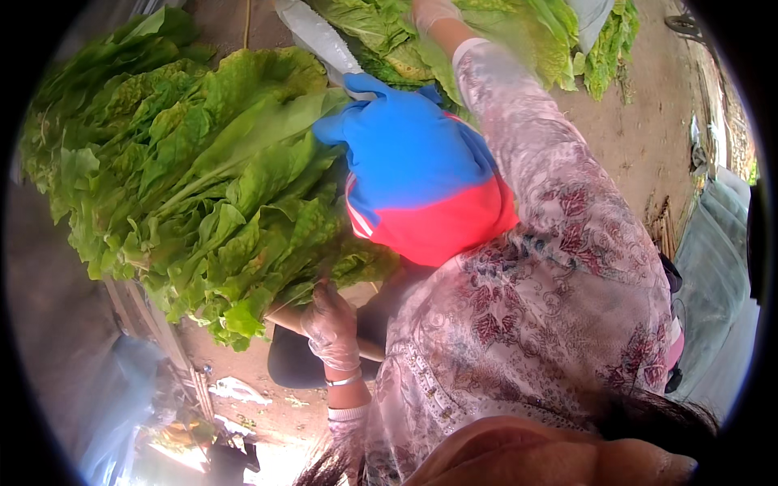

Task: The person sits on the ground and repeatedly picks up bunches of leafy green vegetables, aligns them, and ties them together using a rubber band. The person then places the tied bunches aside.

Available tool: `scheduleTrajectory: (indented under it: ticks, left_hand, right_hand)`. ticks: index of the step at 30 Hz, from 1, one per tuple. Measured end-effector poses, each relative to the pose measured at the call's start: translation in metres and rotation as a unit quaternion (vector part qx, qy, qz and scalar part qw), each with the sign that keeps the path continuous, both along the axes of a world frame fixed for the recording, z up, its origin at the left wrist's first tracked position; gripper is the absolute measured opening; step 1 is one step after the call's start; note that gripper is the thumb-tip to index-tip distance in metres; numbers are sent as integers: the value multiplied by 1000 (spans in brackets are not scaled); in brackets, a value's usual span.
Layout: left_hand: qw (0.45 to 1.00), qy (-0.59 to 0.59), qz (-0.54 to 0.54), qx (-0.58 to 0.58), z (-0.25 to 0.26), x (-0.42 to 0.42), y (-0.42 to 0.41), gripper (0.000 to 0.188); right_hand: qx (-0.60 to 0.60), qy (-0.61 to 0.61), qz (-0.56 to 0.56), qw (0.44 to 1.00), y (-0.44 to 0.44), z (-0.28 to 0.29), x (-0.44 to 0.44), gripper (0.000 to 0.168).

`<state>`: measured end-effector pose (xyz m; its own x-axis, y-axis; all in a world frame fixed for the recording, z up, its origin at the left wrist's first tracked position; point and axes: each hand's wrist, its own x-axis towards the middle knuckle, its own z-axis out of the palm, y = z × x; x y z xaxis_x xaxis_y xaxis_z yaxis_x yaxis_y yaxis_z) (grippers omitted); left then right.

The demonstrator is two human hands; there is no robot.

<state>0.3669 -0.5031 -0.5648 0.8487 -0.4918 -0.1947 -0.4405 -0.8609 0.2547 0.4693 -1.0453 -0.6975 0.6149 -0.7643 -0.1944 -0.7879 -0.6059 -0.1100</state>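
Observation:
My left hand (331, 328), in a thin clear glove with a bracelet at the wrist, is at the lower edge of a thick row of large green leaves (200, 182), seemingly tobacco. Its fingertips pinch a thin strand of thread (296, 297). Behind this hand runs a pale wooden pole (285, 317), partly hidden by leaves. My right hand (434, 12), also gloved, reaches out to a second heap of yellow-green leaves (389, 45). The top rim cuts it off, so its fingers and any grip are hidden. Blue and red cloth (419, 152) covers my lap between the heaps.
A whitish plastic strip (319, 39) lies between the leaf heaps. Bare earth floor (644, 127) shows at right, with clear plastic sheeting (711, 285) along that side. More plastic sheeting (121, 407) and thin sticks (202, 392) are at lower left. A dark seat (298, 361) is below the left hand.

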Motion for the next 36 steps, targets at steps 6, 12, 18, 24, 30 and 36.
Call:
scheduleTrajectory:
  ticks: [6, 12, 18, 24, 30, 36]
  left_hand:
    - [977, 174, 125, -8, 26, 2, -31, 25]
    - [998, -14, -48, -43, -5, 6, -13, 26]
    - [997, -4, -31, -68, -5, 5, -13, 28]
    - [999, -18, -45, 4, 7, 0, -16, 23]
    - [995, 5, -35, -92, 15, 2, -9, 30]
    - [876, 155, 248, -383, 30, 0, -7, 72]
  right_hand:
    - [-73, -141, 132, 979, -47, -28, -51, 22]
    - [-374, -177, 157, 897, -83, 130, -70, 11]
    - [-145, -28, 133, 980, -7, -35, 9, 12]
    - [-140, 75, 202, 966, 10, -54, 0, 14]
    - [146, -227, 189, 944, 19, 141, 18, 34]
    - [133, -224, 606, 752, 230, 216, 16, 32]
